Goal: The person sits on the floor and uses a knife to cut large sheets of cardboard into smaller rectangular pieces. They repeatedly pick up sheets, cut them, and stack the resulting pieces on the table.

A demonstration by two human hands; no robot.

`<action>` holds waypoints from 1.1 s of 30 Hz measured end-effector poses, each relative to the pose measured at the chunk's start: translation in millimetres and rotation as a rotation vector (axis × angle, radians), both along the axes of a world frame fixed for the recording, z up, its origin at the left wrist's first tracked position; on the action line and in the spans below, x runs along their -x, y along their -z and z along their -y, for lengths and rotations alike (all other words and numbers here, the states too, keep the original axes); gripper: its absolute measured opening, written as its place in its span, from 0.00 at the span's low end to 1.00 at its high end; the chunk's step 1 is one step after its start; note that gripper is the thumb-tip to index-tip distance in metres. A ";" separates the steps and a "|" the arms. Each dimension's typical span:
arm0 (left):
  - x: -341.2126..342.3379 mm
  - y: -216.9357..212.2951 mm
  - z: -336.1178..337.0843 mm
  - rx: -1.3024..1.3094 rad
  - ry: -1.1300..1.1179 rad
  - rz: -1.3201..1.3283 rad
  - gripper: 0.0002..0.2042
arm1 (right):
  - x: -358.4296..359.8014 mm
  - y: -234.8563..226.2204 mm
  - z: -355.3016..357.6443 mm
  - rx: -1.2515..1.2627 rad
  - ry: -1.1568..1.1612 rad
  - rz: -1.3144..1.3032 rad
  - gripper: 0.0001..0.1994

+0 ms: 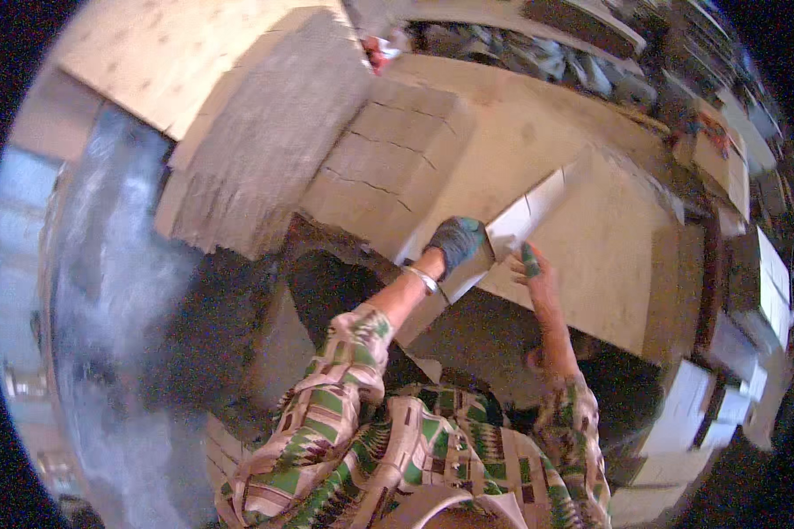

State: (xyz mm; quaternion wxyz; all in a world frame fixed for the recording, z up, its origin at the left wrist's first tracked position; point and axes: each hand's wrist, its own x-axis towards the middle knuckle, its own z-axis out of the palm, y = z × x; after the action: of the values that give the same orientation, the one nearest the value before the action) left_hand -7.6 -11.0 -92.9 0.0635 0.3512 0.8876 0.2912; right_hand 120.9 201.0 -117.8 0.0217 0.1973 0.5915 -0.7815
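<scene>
Grey-gloved left hand curls over pale cardboard.

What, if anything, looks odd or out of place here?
One mismatch looks odd: the left hand wears a dark glove, while the right hand looks mostly bare, with green at its fingers.

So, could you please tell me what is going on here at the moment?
A person in a green-and-tan patterned top is handling a long pale piece over a tan work surface. The dark-gloved left hand is closed on it, while the right hand, with green on its fingers, is right beside it; blur hides whether it touches. Stacked brown board lies beyond, to the left.
</scene>
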 end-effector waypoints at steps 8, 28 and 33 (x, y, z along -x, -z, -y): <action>76.7 -329.5 170.4 0.262 -0.837 -1.225 0.14 | -40.2 -16.8 -130.4 -1.165 0.045 0.035 0.18; 10.9 -68.2 109.0 0.745 -0.523 -0.313 0.47 | -189.2 -86.1 -330.0 -1.877 0.193 0.753 0.19; -0.8 16.8 122.3 0.508 -0.576 -0.314 0.33 | -163.8 -116.9 -284.3 -1.520 0.468 0.461 0.15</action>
State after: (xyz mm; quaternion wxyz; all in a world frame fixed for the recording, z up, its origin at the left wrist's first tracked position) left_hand -6.8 -133.4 -109.6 -0.0721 0.1019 0.9921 0.0116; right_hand 284.8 485.2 -0.9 -0.1602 0.4315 0.8829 -0.0928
